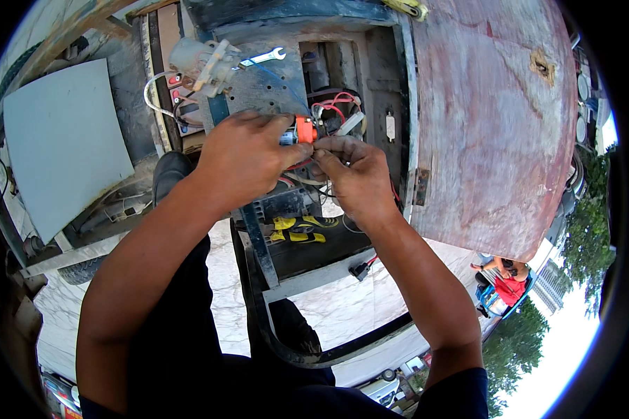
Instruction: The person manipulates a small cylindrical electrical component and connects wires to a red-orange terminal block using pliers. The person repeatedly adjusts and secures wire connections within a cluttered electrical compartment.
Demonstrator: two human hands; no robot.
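My left hand [248,153] is closed around a small cylindrical part with an orange band [305,130] and a blue-and-silver body. Just right of it, the fingertips of my right hand [360,178] are pinched together at the part's end, among thin wires. What those fingertips hold is too small to make out. Red and white wires [342,105] bunch behind the part, inside an open metal compartment [388,70]. A thin blue wire [276,75] runs over the metal plate [258,91] beyond my hands.
An open-end wrench [264,57] lies on the plate beside a cloudy plastic reservoir [206,64]. Yellow-and-black tool handles [297,236] rest on a lower shelf. A black connector [360,271] hangs nearby. A worn reddish panel [496,133] stands right; a grey panel [66,140] left. A person [503,276] sits far right.
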